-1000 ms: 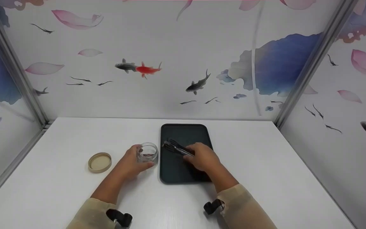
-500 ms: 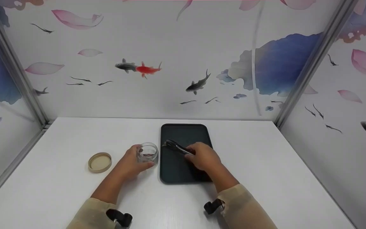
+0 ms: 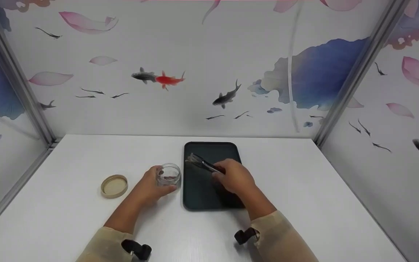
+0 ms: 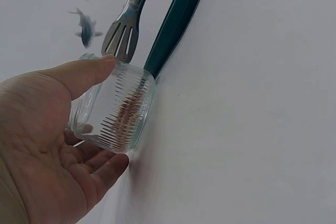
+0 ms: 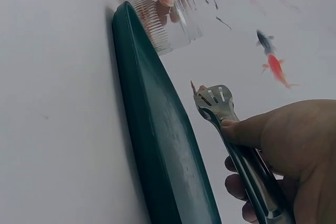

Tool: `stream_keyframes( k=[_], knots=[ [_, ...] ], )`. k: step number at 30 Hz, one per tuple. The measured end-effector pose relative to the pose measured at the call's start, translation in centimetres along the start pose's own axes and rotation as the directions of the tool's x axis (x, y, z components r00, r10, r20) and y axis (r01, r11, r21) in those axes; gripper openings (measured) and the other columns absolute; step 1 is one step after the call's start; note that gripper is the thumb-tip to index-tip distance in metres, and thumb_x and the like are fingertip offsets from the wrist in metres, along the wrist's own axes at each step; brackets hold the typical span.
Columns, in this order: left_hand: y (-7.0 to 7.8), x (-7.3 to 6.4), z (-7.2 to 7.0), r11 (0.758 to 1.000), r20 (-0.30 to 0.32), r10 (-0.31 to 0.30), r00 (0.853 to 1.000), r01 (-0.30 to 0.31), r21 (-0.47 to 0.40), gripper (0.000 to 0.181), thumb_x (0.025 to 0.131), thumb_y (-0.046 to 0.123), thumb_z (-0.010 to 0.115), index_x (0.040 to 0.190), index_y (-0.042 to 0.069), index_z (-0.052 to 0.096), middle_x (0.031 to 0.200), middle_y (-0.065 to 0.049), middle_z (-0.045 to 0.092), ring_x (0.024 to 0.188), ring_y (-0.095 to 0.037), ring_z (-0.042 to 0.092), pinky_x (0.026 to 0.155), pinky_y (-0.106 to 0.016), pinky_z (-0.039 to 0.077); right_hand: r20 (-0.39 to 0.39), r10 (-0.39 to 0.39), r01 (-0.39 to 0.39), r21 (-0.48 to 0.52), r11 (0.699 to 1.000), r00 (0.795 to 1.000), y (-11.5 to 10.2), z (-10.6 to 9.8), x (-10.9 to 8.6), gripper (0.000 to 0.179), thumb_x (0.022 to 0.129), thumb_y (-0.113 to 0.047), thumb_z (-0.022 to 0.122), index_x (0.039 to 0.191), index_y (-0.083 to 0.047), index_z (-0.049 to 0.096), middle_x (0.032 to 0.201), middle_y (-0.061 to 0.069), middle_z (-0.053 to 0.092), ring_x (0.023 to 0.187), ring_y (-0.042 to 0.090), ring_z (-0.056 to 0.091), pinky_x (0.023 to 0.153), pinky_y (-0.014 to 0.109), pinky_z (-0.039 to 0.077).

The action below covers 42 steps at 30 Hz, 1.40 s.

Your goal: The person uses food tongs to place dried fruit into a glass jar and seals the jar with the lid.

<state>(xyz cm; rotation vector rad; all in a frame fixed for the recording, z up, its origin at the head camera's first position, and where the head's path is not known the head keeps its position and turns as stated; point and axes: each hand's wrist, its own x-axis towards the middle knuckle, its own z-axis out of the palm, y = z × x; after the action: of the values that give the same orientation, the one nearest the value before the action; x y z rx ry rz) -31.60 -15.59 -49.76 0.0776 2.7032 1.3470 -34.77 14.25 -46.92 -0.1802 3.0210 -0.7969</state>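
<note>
My left hand [image 3: 152, 187] holds a clear glass jar [image 3: 169, 176] upright beside the tray, thumb on one side and fingers round the other. Reddish-brown bits [image 4: 128, 109] lie at the jar's ribbed bottom in the left wrist view. My right hand [image 3: 235, 177] grips metal tongs [image 3: 205, 164] with slotted ends, over the dark green tray [image 3: 202, 198]. In the right wrist view a small brownish piece [image 5: 193, 86] sticks out at the tongs' tips, above the tray surface. What kind of piece it is, I cannot tell.
A round beige lid [image 3: 114, 186] lies on the white table [image 3: 296, 189], left of the jar. Walls painted with fish and petals [image 3: 202, 72] enclose the table at the back and both sides.
The tongs' ends drew together over the tray's left side, then rose slightly toward the back with the right hand. The left hand and jar stayed in place.
</note>
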Motion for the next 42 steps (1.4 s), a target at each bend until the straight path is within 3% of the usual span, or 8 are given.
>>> stream_keyframes(
  k=[15, 24, 34, 42],
  knots=[
    [0.1, 0.1, 0.2, 1.000, -0.009, 0.005, 1.000, -0.005, 0.006, 0.101, 0.092, 0.042, 0.084, 0.165, 0.001, 0.028, 0.169, -0.025, 0.039, 0.160, -0.045, 0.036, 0.130, -0.062, 0.031, -0.040, -0.032, 0.033, 0.029, 0.999, 0.999, -0.8, -1.3, -0.9, 0.026, 0.103, -0.033, 0.073, 0.128, -0.028, 0.077, 0.114, -0.003, 0.067, 0.096, 0.019, 0.062, 0.085, 0.038, 0.058],
    [-0.1, 0.2, 0.2, 1.000, -0.014, 0.010, 1.000, -0.010, 0.014, 0.102, 0.090, 0.044, 0.086, 0.164, 0.001, 0.030, 0.168, -0.025, 0.040, 0.158, -0.045, 0.038, 0.129, -0.062, 0.032, -0.080, -0.111, 0.112, 0.006, 0.994, 0.991, -1.5, -1.6, -1.6, 0.033, 0.102, -0.038, 0.074, 0.134, -0.028, 0.075, 0.112, -0.006, 0.070, 0.095, 0.014, 0.062, 0.087, 0.039, 0.056],
    [-0.2, 0.3, 0.2, 1.000, -0.022, 0.012, 1.000, -0.012, 0.028, 0.101, 0.091, 0.041, 0.085, 0.164, 0.000, 0.029, 0.167, -0.025, 0.041, 0.159, -0.044, 0.037, 0.130, -0.061, 0.031, -0.084, -0.158, 0.161, 0.032, 0.986, 0.984, -2.9, -1.6, -2.6, 0.031, 0.102, -0.038, 0.075, 0.133, -0.032, 0.076, 0.104, -0.010, 0.066, 0.089, 0.014, 0.060, 0.076, 0.034, 0.050],
    [0.0, 0.1, 0.2, 0.999, -0.024, 0.015, 1.000, -0.015, 0.032, 0.101, 0.091, 0.041, 0.086, 0.164, -0.001, 0.030, 0.167, -0.027, 0.041, 0.158, -0.045, 0.038, 0.130, -0.062, 0.031, -0.038, -0.162, 0.164, 0.040, 0.986, 0.986, -4.5, -1.0, -3.5, 0.033, 0.101, -0.039, 0.075, 0.134, -0.036, 0.075, 0.105, -0.014, 0.065, 0.094, 0.012, 0.061, 0.084, 0.035, 0.055]
  ],
)
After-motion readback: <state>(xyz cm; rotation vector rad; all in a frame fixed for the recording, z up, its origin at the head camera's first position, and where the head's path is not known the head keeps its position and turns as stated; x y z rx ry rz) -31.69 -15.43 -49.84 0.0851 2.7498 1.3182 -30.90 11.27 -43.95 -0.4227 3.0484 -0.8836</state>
